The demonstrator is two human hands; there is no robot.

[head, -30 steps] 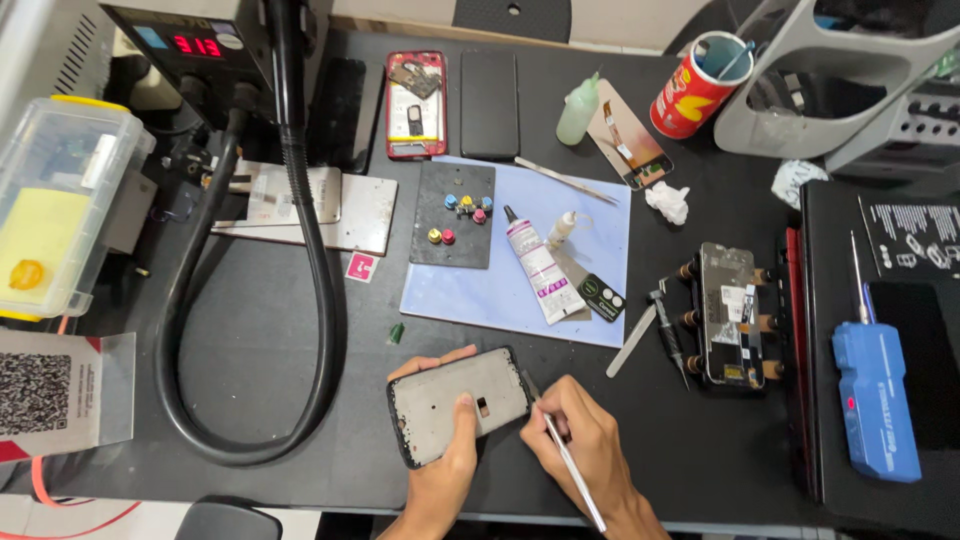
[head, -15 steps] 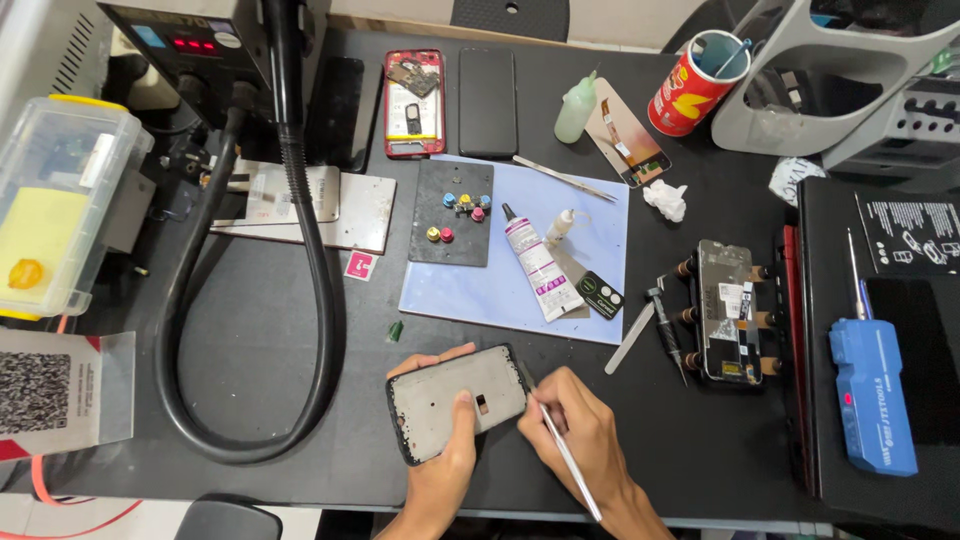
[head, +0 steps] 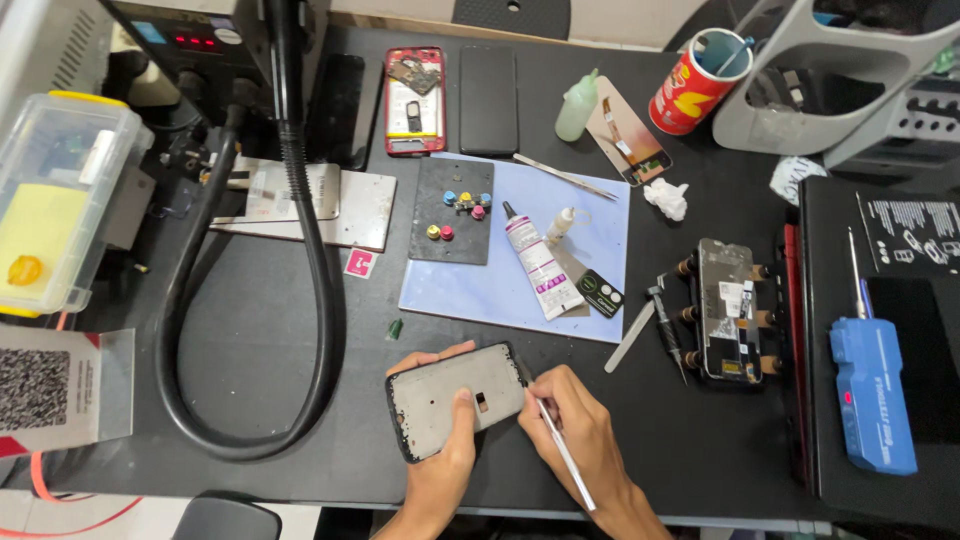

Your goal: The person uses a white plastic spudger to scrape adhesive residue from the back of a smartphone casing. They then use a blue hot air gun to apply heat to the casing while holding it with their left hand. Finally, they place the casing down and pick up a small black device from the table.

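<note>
Two bare hands work at the near edge of the black worktop; the left hand is closed around a grey rectangular phone frame, fingers curled over its far long edge and the thumb pressed on its face beside a small square opening; the right hand pinches a thin white stick-like tool as one holds a pen, its tip touching the frame's right edge. The frame lies tilted, held low over the worktop, just in front of the person.

Just beyond the hands lies a pale blue rectangular mat; on it rest a white glue tube with a black nozzle, a small clear dropper bottle and a dark square pad with coloured screw caps; a small green scrap sits near the mat's near left corner. To the right, a phone clamped in a black holder with brass knobs stands well apart from the hands, a dark screwdriver beside it; farther right lies a blue rectangular handheld device. To the left a thick black hose loops across the worktop; at the far edge lie a red phone shell, a black phone, a pale green squeeze bottle and a red cylindrical can.
</note>
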